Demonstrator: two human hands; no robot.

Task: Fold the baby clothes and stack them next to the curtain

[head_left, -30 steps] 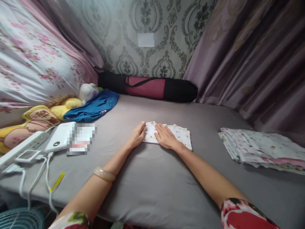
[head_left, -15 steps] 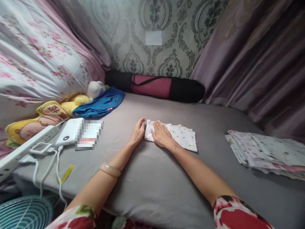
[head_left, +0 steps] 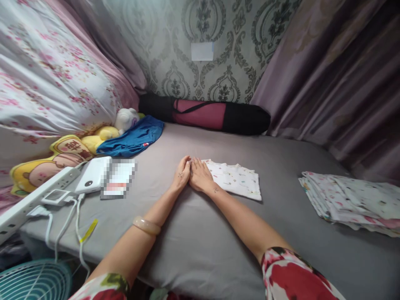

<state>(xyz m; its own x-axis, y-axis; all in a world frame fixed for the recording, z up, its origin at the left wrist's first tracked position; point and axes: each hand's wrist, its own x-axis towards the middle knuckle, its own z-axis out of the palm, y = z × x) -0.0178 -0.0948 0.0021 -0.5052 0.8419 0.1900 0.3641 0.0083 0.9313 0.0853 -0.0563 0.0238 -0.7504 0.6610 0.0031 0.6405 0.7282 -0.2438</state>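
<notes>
A folded white cloth (head_left: 239, 179) with a small coloured print lies flat on the grey bed sheet (head_left: 200, 233). Pressed palm-down on its left end is my right hand (head_left: 200, 175), fingers stretched out and pointing away from me. My left hand (head_left: 181, 173) rests on its edge just beside the cloth's left side, fingers extended, close against the right hand. The cloth's left edge is hidden under and between the hands. A pale bangle (head_left: 146, 225) circles my left wrist.
At the right lies a stack of folded printed cloths (head_left: 353, 200). On the left are a power strip (head_left: 59, 183), a white power bank (head_left: 93, 175), cables and a blue garment (head_left: 133, 137). Plush toys (head_left: 73, 156) line the curtain. A black-and-maroon bag (head_left: 203, 114) spans the back.
My right hand has slid left across the cloth to its left edge, up against my left hand. More of the cloth's print shows now. The left hand has barely moved.
</notes>
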